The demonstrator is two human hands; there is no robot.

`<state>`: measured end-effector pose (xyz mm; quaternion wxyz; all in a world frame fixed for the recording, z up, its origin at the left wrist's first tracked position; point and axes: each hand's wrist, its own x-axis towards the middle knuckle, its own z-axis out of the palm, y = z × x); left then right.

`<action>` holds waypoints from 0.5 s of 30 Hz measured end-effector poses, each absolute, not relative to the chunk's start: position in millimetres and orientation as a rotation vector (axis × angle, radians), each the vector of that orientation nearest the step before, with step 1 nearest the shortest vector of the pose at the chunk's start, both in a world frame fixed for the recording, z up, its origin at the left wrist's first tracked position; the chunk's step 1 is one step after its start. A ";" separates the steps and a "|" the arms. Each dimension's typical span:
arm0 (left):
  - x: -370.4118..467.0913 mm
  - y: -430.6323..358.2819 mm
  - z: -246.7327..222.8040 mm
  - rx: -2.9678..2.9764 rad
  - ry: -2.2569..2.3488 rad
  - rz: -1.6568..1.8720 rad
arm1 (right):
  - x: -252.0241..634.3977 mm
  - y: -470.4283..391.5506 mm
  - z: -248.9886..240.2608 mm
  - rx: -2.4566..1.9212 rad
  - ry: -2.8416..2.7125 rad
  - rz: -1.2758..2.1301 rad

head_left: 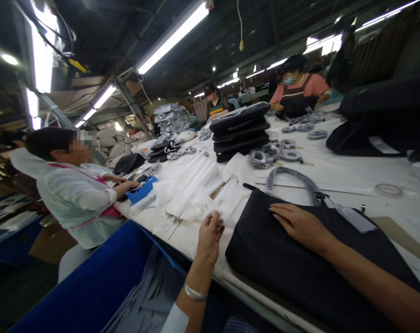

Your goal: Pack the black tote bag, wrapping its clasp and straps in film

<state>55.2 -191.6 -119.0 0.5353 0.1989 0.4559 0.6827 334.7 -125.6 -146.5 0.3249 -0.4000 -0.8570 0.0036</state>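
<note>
The edge of a white tissue sheet is pinched between the fingers of the left hand. The right hand is laid flat and open on the black bag, gripping nothing. The tissue is judged light, limp and easily torn (best taken by its edge); the bag is soft and lies at the near table edge.

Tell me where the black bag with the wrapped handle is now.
The black bag lies flat on the white table at lower right, under the right hand, beside the white sheets.
</note>
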 end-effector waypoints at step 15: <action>31.0 -184.1 -65.7 1.024 1.253 1.798 | 334.9 -122.9 -149.4 -1.012 -2.198 0.041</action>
